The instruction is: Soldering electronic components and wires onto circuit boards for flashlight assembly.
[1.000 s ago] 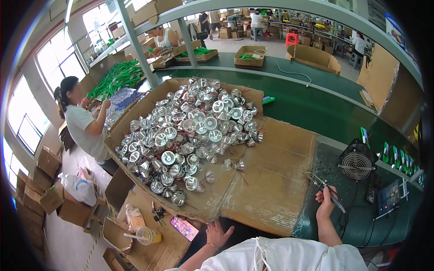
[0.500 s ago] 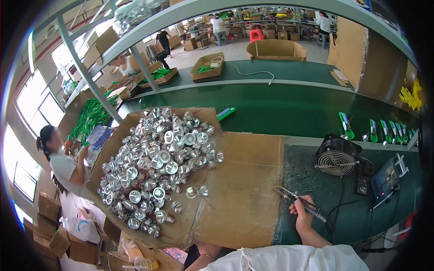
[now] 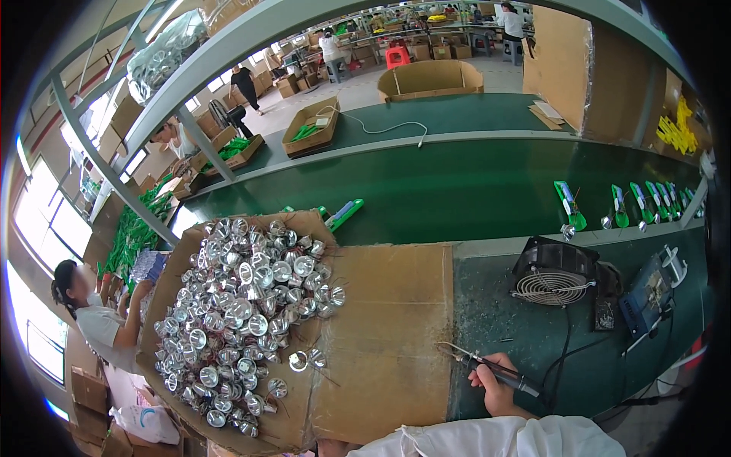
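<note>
My right hand (image 3: 496,387) grips a soldering iron (image 3: 521,381) over the right part of the bench. Its thin metal tip points left, just above the edge of a flat brown cardboard sheet (image 3: 388,335). Only a little skin of my left hand or wrist (image 3: 333,448) shows at the lower edge, by the cardboard; its fingers are hidden. To the left, a heap of silver reflector cups (image 3: 240,312) with thin wires fills a cardboard tray (image 3: 171,278). A few loose reflector cups (image 3: 298,361) lie at the heap's near right side.
A black fan (image 3: 552,270) stands on the bench beside a blue soldering station (image 3: 643,308), with a black cable in front. Beyond runs a green conveyor (image 3: 426,186) carrying green-and-blue pieces (image 3: 569,206). A co-worker (image 3: 103,320) is at the left; metal shelf posts (image 3: 114,171) rise there.
The view has shifted, so the bench appears lower and further left. More green pieces show behind the tray. My left forearm has mostly left the picture; my right hand still holds the soldering iron.
</note>
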Demonstrator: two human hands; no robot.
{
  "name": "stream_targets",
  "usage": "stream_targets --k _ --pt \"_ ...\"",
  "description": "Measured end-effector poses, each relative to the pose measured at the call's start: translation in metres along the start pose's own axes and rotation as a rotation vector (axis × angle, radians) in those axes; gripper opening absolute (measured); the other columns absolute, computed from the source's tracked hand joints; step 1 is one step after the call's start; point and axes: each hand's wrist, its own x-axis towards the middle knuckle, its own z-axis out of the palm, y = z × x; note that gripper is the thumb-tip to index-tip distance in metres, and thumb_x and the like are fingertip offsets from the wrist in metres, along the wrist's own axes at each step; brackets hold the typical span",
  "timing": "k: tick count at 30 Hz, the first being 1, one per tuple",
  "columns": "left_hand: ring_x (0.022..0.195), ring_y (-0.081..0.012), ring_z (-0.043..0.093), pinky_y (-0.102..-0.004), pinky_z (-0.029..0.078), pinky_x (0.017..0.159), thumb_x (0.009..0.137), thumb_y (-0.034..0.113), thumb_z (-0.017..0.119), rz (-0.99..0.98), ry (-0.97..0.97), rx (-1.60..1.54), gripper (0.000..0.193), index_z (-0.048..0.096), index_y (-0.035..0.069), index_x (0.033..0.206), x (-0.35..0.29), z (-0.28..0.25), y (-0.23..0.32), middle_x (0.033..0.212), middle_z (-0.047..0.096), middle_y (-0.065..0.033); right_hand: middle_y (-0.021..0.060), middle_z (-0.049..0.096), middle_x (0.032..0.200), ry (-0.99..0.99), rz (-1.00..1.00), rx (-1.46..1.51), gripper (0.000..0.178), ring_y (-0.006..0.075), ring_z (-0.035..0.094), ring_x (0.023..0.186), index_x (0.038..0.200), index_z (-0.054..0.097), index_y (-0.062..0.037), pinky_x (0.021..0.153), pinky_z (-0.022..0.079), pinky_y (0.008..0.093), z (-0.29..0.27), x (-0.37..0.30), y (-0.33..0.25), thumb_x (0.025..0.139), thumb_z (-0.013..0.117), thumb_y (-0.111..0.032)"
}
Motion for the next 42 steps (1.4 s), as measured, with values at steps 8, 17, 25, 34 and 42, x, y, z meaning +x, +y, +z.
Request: stream_targets --k 8,17,25,34,42 --pt "0.124 -0.0338 0.029 -0.0525 0.023 0.099 0.074 0.046 0.053 0.032 0.000 -0.005 0.071 0.031 0.015 0.134 -0.002 0.003 -0.018 0.136 0.031 -0.0137 0.0108 0.059 0.070 0.029 -0.018 -0.025 0.019 0.0115 0.055 0.058 0.087 0.049 0.0029 0.055 0.047 0.0244 0.001 0.001 0.002 0.084 0.057 -0.014" --pt "0.123 -0.0324 0.030 -0.0501 0.024 0.100 0.076 0.040 0.053 0.064 0.002 -0.018 0.066 0.033 0.016 0.134 -0.015 0.014 -0.033 0.136 0.030 -0.0129 0.0121 0.058 0.070 0.005 -0.046 -0.058 0.014 0.0128 0.055 0.057 0.087 0.048 0.0014 0.054 0.047 0.0252 0.001 0.001 0.005 0.083 0.054 -0.011" --pt "0.122 -0.0311 0.031 -0.0480 0.026 0.100 0.077 0.035 0.054 0.081 0.021 -0.036 0.062 0.034 0.017 0.133 -0.030 0.023 -0.034 0.137 0.030 -0.0122 0.0121 0.058 0.070 -0.010 -0.057 -0.075 0.015 0.0129 0.055 0.057 0.087 0.048 0.0016 0.055 0.047 0.0246 -0.001 -0.001 0.001 0.083 0.054 -0.012" --pt "0.121 -0.0296 0.033 -0.0456 0.027 0.100 0.079 0.030 0.054 0.099 0.036 -0.041 0.058 0.035 0.017 0.133 -0.044 0.028 -0.042 0.137 0.029 -0.0115 0.0112 0.059 0.070 -0.018 -0.057 -0.072 0.015 0.0121 0.054 0.056 0.088 0.048 0.0010 0.054 0.046 0.0239 0.000 -0.001 0.001 0.083 0.054 -0.012" --pt "0.120 -0.0283 0.034 -0.0435 0.028 0.101 0.080 0.025 0.054 0.110 0.046 -0.058 0.055 0.036 0.018 0.132 -0.057 0.034 -0.042 0.138 0.028 -0.0108 0.0103 0.059 0.069 -0.009 -0.059 -0.052 0.018 0.0109 0.054 0.058 0.087 0.048 0.0020 0.055 0.045 0.0234 0.001 -0.002 0.000 0.084 0.057 -0.013"
